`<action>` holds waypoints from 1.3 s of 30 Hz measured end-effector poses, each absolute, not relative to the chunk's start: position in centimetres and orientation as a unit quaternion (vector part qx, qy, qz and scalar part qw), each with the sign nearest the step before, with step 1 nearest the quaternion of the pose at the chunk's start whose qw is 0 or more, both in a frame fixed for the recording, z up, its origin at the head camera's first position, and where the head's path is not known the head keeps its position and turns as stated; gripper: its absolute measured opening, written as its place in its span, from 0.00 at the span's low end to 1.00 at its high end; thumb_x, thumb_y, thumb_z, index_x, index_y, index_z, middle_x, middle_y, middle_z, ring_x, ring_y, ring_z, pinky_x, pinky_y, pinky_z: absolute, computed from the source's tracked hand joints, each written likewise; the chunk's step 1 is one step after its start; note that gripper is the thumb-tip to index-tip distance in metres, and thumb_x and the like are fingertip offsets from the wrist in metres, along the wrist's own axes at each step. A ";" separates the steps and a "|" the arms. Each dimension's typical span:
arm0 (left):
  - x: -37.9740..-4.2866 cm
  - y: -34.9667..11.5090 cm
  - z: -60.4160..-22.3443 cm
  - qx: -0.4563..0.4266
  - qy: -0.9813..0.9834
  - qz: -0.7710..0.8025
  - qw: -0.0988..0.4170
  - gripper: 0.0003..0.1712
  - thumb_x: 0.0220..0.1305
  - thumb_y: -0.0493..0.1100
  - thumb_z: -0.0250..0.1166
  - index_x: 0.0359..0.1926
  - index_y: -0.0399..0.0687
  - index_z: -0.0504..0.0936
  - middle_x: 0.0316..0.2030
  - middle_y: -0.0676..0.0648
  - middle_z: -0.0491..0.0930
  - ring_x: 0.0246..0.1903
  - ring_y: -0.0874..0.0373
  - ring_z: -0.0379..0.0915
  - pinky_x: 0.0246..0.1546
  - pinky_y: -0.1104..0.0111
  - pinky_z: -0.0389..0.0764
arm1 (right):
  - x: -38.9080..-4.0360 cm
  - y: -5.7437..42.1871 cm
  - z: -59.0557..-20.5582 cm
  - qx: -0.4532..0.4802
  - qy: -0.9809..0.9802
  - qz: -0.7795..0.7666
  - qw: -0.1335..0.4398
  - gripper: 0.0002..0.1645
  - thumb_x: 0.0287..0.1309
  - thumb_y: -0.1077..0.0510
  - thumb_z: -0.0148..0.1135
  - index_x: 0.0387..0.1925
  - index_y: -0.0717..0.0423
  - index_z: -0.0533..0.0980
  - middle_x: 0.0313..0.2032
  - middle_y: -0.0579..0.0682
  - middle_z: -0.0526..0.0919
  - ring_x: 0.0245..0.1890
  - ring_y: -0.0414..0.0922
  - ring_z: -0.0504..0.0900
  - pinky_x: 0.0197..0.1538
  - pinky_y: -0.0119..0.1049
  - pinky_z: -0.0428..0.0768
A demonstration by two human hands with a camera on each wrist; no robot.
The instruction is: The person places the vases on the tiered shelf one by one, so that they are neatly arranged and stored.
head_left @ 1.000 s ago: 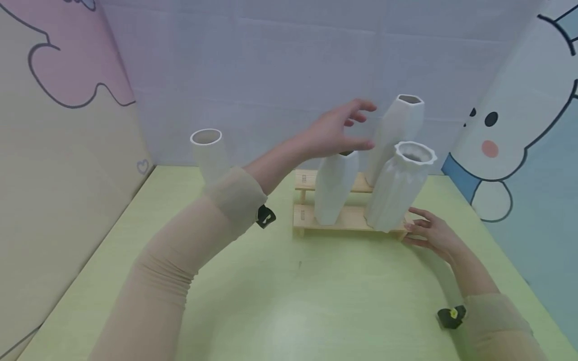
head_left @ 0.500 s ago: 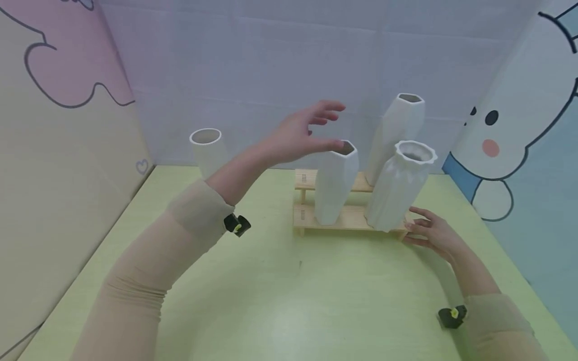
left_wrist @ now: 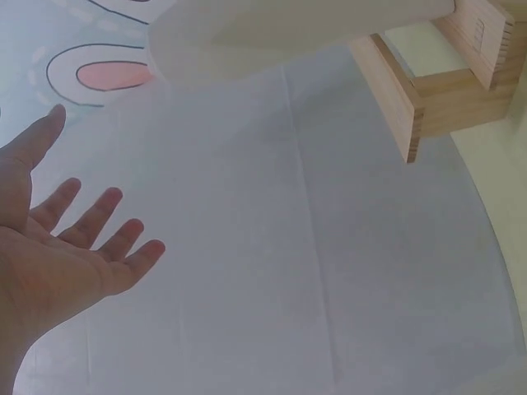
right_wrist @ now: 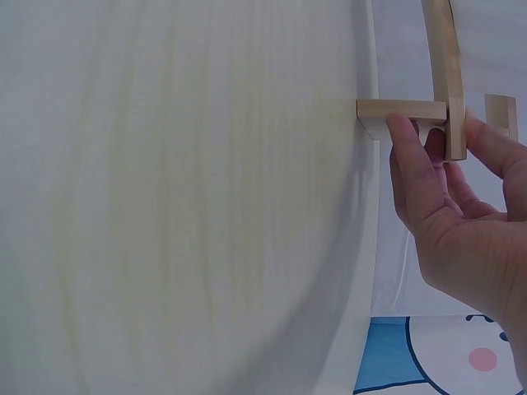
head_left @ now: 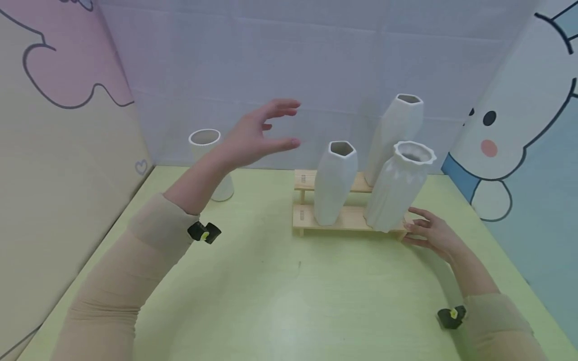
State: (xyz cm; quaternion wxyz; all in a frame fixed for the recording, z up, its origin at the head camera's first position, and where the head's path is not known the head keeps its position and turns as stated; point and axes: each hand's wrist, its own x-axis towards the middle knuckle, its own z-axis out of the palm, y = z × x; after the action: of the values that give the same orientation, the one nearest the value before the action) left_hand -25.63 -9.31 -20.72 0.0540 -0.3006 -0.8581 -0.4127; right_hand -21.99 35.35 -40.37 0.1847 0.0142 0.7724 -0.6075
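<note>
Holds the bare left hand (head_left: 252,139) in mid-air above the back of a pale green tabletop (head_left: 280,291), with thumb and fingers spread well apart and palm bare in the left wrist view. In the head view, overlaps with that hand's wrist a plain white cylindrical vase (head_left: 223,189) with a round mouth, set upright at the left of the tabletop. Cannot tell how near wrist and vase really are.

Pinches with the bare right hand (head_left: 431,234) the lower right end of a two-tiered rack of pale wood (head_left: 352,218), placed right of the middle toward the back. Lays thumb and fingers on different sides of the wood, as in the right wrist view.

On the lower tier, toward the left: a white faceted vase with a five-sided mouth (head_left: 335,190). On the same tier, near the right hand: a white pleated vase with a scalloped rim (head_left: 399,188). On the upper tier, behind the pleated one: a taller white faceted vase with an angular mouth (head_left: 399,125).

Around both forearms: beige sleeves (head_left: 113,276). Beside each wrist: a small black device with a yellow spot (head_left: 451,317). Behind everything: a creased, pale lilac-grey cloth (head_left: 226,65).
</note>
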 end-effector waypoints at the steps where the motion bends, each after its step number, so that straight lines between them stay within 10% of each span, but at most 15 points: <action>1: -25.6 -9.7 -20.9 -0.296 -0.860 -0.412 0.056 0.40 0.55 0.51 0.70 0.67 0.64 0.63 0.62 0.61 0.68 0.64 0.68 0.59 0.63 0.67 0.63 | -22.0 35.4 -40.4 0.014 0.773 -0.607 0.184 0.46 0.65 0.58 0.56 0.72 0.62 0.39 0.42 0.46 0.74 0.41 0.40 0.82 0.49 0.38 0.81; 17: -25.8 -16.8 -23.4 -0.232 -0.868 -0.422 0.122 0.41 0.53 0.53 0.71 0.66 0.71 0.62 0.64 0.59 0.66 0.66 0.66 0.55 0.68 0.65 0.54 | -22.1 35.5 -40.7 0.016 0.777 -0.602 0.183 0.47 0.64 0.57 0.57 0.72 0.61 0.39 0.42 0.46 0.73 0.41 0.40 0.81 0.49 0.39 0.81; 39: -29.2 -23.2 -28.4 -0.109 -0.873 -0.452 0.147 0.45 0.55 0.47 0.71 0.70 0.56 0.58 0.69 0.50 0.59 0.69 0.54 0.50 0.69 0.56 0.51 | -21.9 35.3 -40.5 0.014 0.779 -0.601 0.179 0.47 0.64 0.57 0.57 0.72 0.63 0.38 0.43 0.47 0.72 0.42 0.40 0.81 0.49 0.39 0.80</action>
State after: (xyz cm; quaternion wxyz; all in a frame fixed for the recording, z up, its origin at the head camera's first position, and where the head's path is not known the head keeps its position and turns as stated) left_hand -29.19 -23.24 -28.42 0.1469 -0.1095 -0.8729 -0.4521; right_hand -21.86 35.26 -40.47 0.1786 0.0140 0.7787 -0.6013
